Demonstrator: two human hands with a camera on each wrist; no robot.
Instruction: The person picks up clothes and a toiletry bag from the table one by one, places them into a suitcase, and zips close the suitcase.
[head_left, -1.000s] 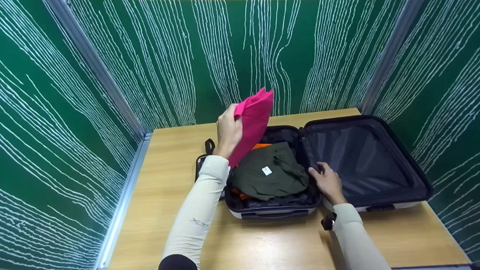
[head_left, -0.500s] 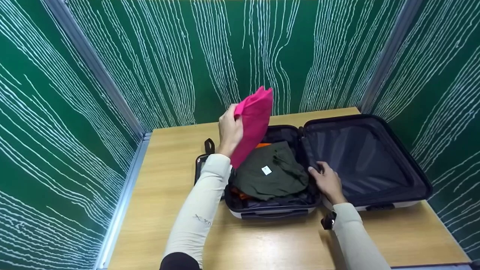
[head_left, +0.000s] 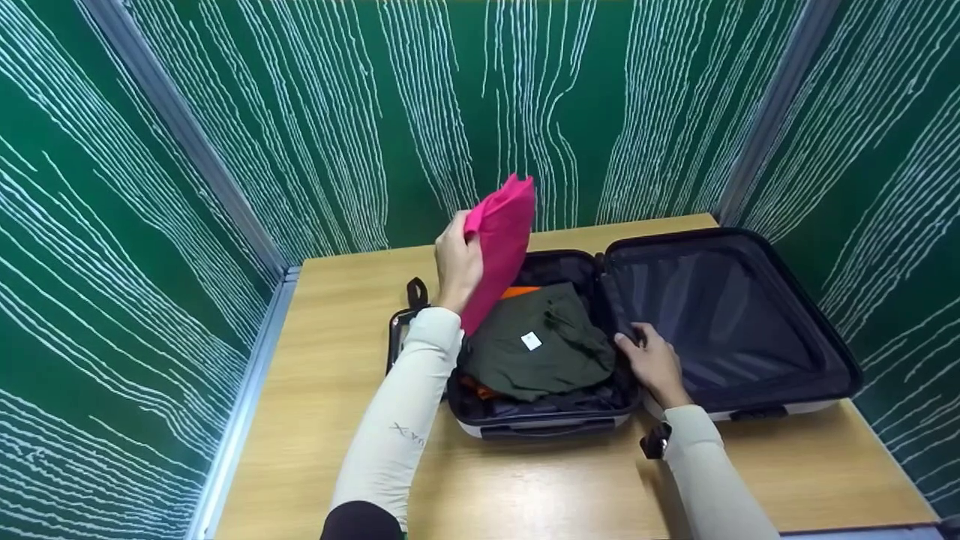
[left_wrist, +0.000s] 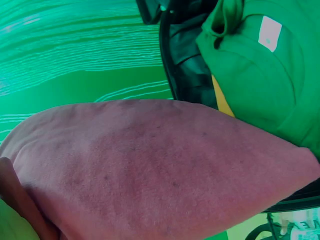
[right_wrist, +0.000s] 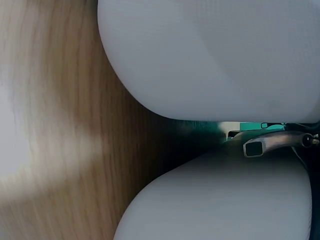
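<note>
In the head view, my left hand (head_left: 459, 262) grips a folded pink garment (head_left: 504, 240) by its edge, raised over the left side of an open suitcase (head_left: 551, 417). The pink cloth (left_wrist: 165, 165) fills much of the left wrist view. Inside the suitcase lies a dark green garment (head_left: 517, 367) with a small white tag (head_left: 531, 341). At the hinge side my right hand (head_left: 658, 367) holds the suitcase's inner edge between thumb and fingers; its fingertips are partly hidden. The right wrist view shows the suitcase's white shells (right_wrist: 210, 60), not the hand.
Orange cloth (head_left: 520, 291) peeks from under the green garment. The lid half (head_left: 727, 322) lies open to the right. A dark-edged case (head_left: 395, 337) with a black loop (head_left: 417, 292) sits left of the suitcase. Green walls (head_left: 420, 120) with white lines surround the wooden table (head_left: 337, 420).
The pink garment's upper end has shifted slightly left while my left hand keeps its grip. My right hand stays at the hinge.
</note>
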